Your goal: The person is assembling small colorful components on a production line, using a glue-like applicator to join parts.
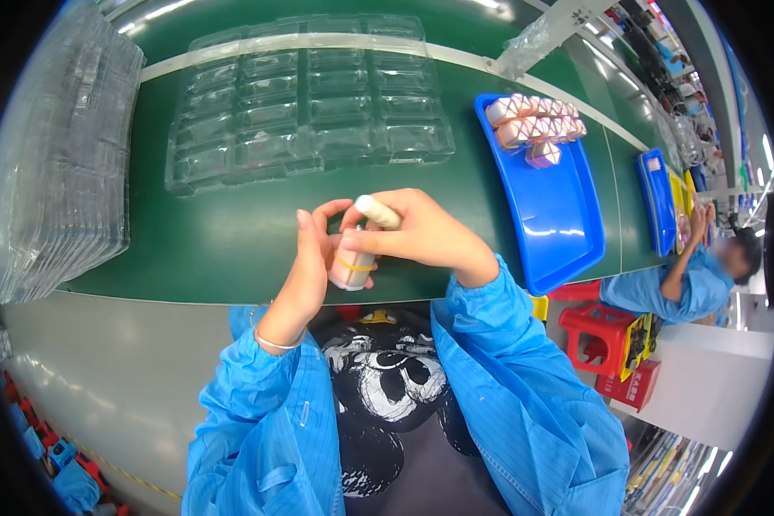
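Observation:
Close to the table's near edge, my two hands meet around a small pale pink-and-white block (351, 270) with a yellow band round it. My left hand (308, 258) cups the block from the left, fingers curled behind it. From the right, my right hand (426, 230) closes on its upper end. A cream, tube-like piece with a white rounded end (377, 212) sticks out at my right fingers; whether it is a finger sleeve or something held, I cannot tell. Parts of the block are hidden by the fingers.
A blue tray (552, 202) on the right holds several white-and-pink blocks (537, 129) at its far end. Clear plastic blister trays (305, 107) lie beyond my hands. A tall stack of clear trays (69, 155) stands left. A co-worker (679, 279) sits far right near a red stool (595, 331).

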Action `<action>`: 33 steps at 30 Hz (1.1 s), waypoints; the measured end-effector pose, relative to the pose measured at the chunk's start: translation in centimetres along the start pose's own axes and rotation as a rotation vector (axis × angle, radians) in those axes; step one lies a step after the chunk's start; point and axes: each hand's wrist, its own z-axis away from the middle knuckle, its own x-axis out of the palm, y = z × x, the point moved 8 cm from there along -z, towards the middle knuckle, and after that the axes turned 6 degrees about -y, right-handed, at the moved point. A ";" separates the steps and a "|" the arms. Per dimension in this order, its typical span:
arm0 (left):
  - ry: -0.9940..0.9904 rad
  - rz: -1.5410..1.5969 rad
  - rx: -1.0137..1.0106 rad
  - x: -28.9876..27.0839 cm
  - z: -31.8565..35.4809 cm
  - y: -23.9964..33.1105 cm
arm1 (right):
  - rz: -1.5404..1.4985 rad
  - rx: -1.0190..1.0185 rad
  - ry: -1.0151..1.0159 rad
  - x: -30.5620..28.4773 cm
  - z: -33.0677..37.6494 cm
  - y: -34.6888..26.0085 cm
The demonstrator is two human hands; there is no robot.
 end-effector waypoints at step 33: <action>0.251 -1.379 0.726 -0.9 -5.9 9.3 | 0.604 0.208 1.190 -22.7 15.9 1.7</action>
